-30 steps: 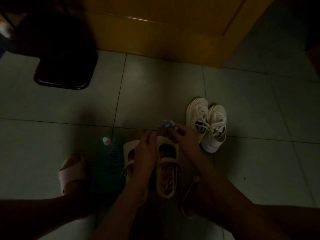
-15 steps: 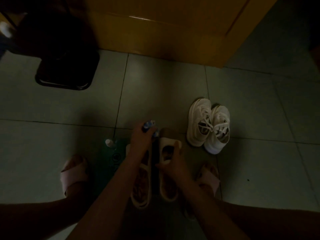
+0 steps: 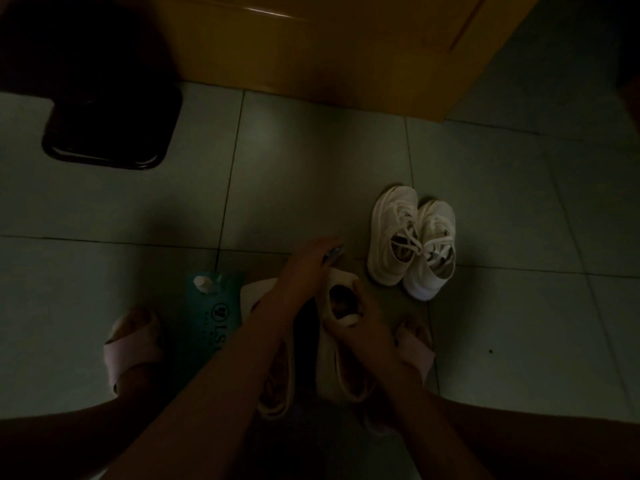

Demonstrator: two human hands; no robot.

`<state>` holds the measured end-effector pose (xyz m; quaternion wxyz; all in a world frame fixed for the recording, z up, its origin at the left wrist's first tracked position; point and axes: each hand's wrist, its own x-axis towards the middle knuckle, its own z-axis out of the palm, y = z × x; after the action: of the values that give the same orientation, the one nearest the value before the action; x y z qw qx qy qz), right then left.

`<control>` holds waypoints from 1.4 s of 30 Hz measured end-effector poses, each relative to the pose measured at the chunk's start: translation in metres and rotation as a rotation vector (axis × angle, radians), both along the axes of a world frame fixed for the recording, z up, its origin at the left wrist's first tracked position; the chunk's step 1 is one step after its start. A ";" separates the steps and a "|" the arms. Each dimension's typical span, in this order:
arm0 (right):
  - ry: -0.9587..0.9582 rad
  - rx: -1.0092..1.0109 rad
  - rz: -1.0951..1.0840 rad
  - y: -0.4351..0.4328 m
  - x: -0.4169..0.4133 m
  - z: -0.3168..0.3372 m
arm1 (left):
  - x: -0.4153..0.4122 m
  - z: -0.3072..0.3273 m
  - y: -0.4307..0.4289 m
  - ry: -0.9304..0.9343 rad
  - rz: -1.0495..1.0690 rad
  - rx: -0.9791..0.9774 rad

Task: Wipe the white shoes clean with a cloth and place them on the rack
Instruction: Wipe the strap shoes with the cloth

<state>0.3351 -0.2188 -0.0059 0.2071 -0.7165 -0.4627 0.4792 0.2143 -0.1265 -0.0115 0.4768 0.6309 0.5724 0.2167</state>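
A pale green tiled floor (image 3: 311,168) fills most of the dim view, crossed by dark grout lines. Along the far edge stands a glossy orange-brown wooden door (image 3: 329,46). At the far left a black, rounded-square stool-like object (image 3: 110,133) rests on the tiles; the gloom hides what it is.

Two bare forearms reach in from the near edge and meet at the centre, over a pair of cream open-toe sandals (image 3: 339,368) lying side by side, toes pointing far. The right hand (image 3: 360,323) is curled around the front strap of the right-side sandal, thumb and fingers clamped on it. The left hand (image 3: 308,261) stretches across the toe end of the same sandal, the forearm crossing over the left-side one.

The pair of white lace-up sneakers (image 3: 391,216) stands on the floor just to the right of and beyond the hands, the two shoes touching each other, toes pointing far, with no hand on them.

A teal flat pouch (image 3: 211,317) with dark lettering and a small white cap (image 3: 202,283) lies just left of the sandals. A foot in a pink slipper (image 3: 130,351) sits at the near left, and a second pink slipper (image 3: 414,348) shows just right of the right wrist.

The left hand's fingers hold a small blue-grey item (image 3: 333,253); it is too dark to say what it is.
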 end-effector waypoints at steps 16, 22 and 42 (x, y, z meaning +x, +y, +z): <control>0.090 -0.002 -0.049 -0.002 0.013 0.006 | 0.013 0.003 -0.070 -0.179 0.172 -0.081; 0.084 0.016 -0.014 -0.002 0.014 0.010 | 0.018 0.005 -0.099 -0.370 0.379 -0.164; 0.092 -0.074 -0.001 0.000 0.024 0.006 | 0.023 0.018 -0.170 -0.243 0.350 -0.186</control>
<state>0.3593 -0.2183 0.0003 0.2020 -0.7010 -0.4342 0.5284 0.2375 -0.2963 0.0067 0.5534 0.4449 0.6288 0.3169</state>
